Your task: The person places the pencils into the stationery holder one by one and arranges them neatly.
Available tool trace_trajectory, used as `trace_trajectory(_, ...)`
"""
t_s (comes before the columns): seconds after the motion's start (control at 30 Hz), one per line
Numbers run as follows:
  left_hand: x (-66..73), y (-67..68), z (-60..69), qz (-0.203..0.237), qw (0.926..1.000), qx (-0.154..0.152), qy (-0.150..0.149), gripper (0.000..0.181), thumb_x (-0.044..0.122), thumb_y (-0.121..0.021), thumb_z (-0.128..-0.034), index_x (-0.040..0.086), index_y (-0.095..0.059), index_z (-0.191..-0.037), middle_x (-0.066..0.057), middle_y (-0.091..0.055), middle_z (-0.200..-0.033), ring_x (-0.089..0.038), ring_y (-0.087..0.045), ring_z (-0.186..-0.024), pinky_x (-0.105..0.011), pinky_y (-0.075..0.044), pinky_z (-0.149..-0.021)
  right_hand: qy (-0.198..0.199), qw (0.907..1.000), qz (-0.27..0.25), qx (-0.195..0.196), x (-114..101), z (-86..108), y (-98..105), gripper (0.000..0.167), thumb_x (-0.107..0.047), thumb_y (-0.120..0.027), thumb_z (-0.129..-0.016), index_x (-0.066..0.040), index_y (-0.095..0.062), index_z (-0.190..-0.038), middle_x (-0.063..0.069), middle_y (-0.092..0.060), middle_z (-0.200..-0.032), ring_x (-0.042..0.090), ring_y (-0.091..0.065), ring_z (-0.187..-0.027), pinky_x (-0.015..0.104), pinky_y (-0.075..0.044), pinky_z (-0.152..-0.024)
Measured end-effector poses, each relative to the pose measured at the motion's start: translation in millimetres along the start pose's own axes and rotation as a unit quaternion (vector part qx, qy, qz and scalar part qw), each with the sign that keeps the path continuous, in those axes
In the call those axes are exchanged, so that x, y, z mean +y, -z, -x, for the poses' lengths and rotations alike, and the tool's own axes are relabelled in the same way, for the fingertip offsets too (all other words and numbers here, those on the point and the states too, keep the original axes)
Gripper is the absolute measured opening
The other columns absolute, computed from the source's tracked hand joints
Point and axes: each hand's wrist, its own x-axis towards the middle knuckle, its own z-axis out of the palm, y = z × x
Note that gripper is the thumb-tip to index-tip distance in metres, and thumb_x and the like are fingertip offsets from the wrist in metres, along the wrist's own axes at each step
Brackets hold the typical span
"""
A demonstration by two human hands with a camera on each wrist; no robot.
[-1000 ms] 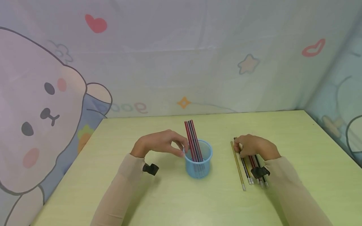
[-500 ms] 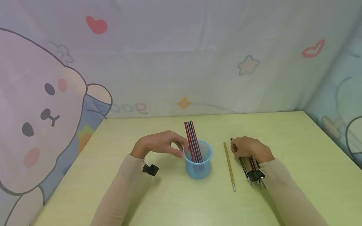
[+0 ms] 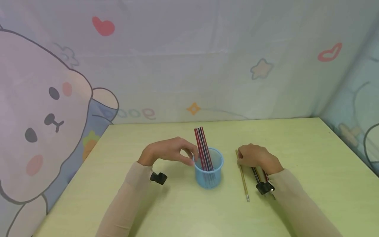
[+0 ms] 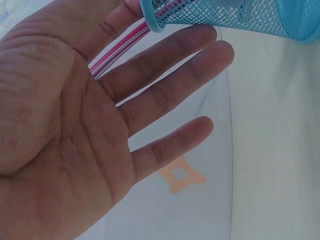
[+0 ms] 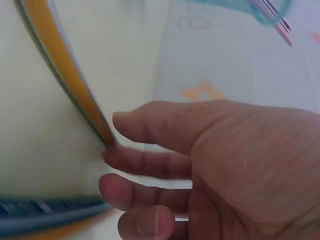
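Note:
A blue mesh pencil cup (image 3: 208, 179) stands mid-table, with several red and dark striped pencils (image 3: 203, 144) leaning in it. My left hand (image 3: 171, 150) pinches its rim at the left; in the left wrist view the other fingers (image 4: 170, 95) extend along the outside. A yellow pencil (image 3: 243, 182) lies on the table right of the cup. Thumb and forefinger of my right hand (image 3: 256, 157) close around its far end, which the right wrist view shows between the fingertips (image 5: 116, 155). More pencils (image 3: 256, 174) lie partly hidden under the right hand and wrist.
The pale yellow table (image 3: 177, 210) ends at a printed cloth backdrop (image 3: 165, 75), with another cloth side (image 3: 361, 98) at the right. A black wrist camera (image 3: 265, 187) sits low over the loose pencils.
The yellow pencil slid left, apart from the other loose pencils, and my right hand followed it leftward to its far end. The left hand stays at the cup's rim.

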Motion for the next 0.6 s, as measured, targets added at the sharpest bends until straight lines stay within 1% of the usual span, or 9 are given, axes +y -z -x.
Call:
trace_trajectory(0.13, -0.3, 0.8, -0.3, -0.003, 1.0000, 0.001, 0.001, 0.004, 0.018, -0.071, -0.0935, 0.017, -0.070, -0.097, 0.005, -0.070, -0.101, -0.016, -0.069, -0.103, -0.030, -0.055, -0.093, -0.004, 0.9993, -0.012, 0.034, -10.1, -7.2, -10.2, 0.025, -0.006, -0.060, -0.087, -0.010, -0.044, -0.069, 0.000, -0.036, -0.063, 0.014, -0.032, -0.056, 0.027, -0.029, -0.051)
trace_trajectory(0.2, -0.5, 1.0, -0.2, -0.005, 1.0000, 0.002, 0.003, 0.004, 0.018, -0.071, -0.0936, 0.017, -0.070, -0.098, 0.005, -0.070, -0.102, -0.015, -0.069, -0.103, -0.029, -0.055, -0.093, 0.003, 0.9987, -0.016, 0.049, -14.3, -10.9, -14.5, 0.024, -0.004, -0.060, -0.084, -0.009, -0.044, -0.067, 0.001, -0.037, -0.062, 0.015, -0.033, -0.057, 0.029, -0.034, -0.053)
trace_trajectory(0.27, -0.7, 0.6, 0.3, -0.002, 1.0000, 0.001, 0.003, 0.004, 0.018, -0.071, -0.0938, 0.017, -0.070, -0.098, 0.004, -0.070, -0.102, -0.015, -0.069, -0.103, -0.030, -0.055, -0.093, 0.009, 0.9981, -0.014, 0.059, -18.7, -13.5, -17.7, 0.023, -0.006, -0.061, -0.081, -0.009, -0.044, -0.066, 0.001, -0.038, -0.063, 0.017, -0.036, -0.059, 0.038, -0.045, -0.064)
trace_trajectory(0.3, -1.4, 0.3, 0.5, 0.000, 1.0000, 0.001, 0.002, 0.004, 0.018, -0.071, -0.0938, 0.017, -0.070, -0.098, 0.004, -0.070, -0.102, -0.015, -0.068, -0.103, -0.030, -0.055, -0.093, 0.013, 0.9979, -0.011, 0.063, -20.0, -14.8, -19.4, 0.023, -0.008, -0.061, -0.080, -0.009, -0.044, -0.064, 0.001, -0.038, -0.062, 0.017, -0.036, -0.060, 0.044, -0.047, -0.072)
trace_trajectory(0.37, -2.0, -0.1, 1.1, 0.002, 1.0000, -0.001, 0.001, 0.004, 0.017, -0.071, -0.0938, 0.017, -0.070, -0.098, 0.005, -0.070, -0.102, -0.015, -0.068, -0.103, -0.030, -0.054, -0.094, 0.015, 0.9977, -0.012, 0.065, -22.7, -16.8, -21.2, 0.025, -0.012, -0.060, -0.079, -0.011, -0.043, -0.061, -0.001, -0.037, -0.060, 0.016, -0.036, -0.059, 0.053, -0.045, -0.082)
trace_trajectory(0.43, -2.4, -0.2, 1.5, 0.002, 1.0000, 0.000, 0.000, 0.004, 0.017, -0.071, -0.0938, 0.017, -0.070, -0.098, 0.005, -0.070, -0.102, -0.015, -0.068, -0.104, -0.030, -0.054, -0.094, 0.011, 0.9977, -0.015, 0.065, -23.5, -18.4, -22.4, 0.028, -0.014, -0.058, -0.080, -0.013, -0.040, -0.058, -0.003, -0.034, -0.058, 0.015, -0.033, -0.056, 0.057, -0.043, -0.087)
trace_trajectory(0.5, -2.9, 0.2, 1.4, -0.001, 1.0000, 0.001, 0.000, 0.005, 0.016, -0.071, -0.0937, 0.019, -0.070, -0.097, 0.005, -0.070, -0.102, -0.015, -0.068, -0.103, -0.030, -0.054, -0.094, 0.003, 0.9976, -0.013, 0.068, -23.4, -20.2, -23.2, 0.031, -0.015, -0.057, -0.082, -0.013, -0.038, -0.057, -0.003, -0.032, -0.057, 0.014, -0.032, -0.056, 0.057, -0.042, -0.087)
trace_trajectory(0.57, -2.6, 0.8, 1.3, -0.004, 1.0000, 0.003, 0.001, 0.006, 0.015, -0.071, -0.0935, 0.020, -0.069, -0.097, 0.006, -0.070, -0.102, -0.015, -0.068, -0.104, -0.030, -0.054, -0.094, -0.004, 0.9971, -0.010, 0.075, -23.0, -22.2, -24.3, 0.033, -0.014, -0.057, -0.083, -0.014, -0.038, -0.056, -0.003, -0.031, -0.057, 0.014, -0.031, -0.055, 0.051, -0.043, -0.082)
trace_trajectory(0.6, -2.8, 1.1, 1.2, -0.005, 1.0000, 0.004, 0.001, 0.006, 0.015, -0.071, -0.0935, 0.020, -0.069, -0.097, 0.006, -0.070, -0.102, -0.015, -0.068, -0.104, -0.029, -0.054, -0.094, -0.002, 0.9969, -0.011, 0.079, -22.8, -22.9, -24.9, 0.033, -0.013, -0.058, -0.083, -0.014, -0.037, -0.057, -0.004, -0.030, -0.056, 0.013, -0.030, -0.054, 0.046, -0.044, -0.076)
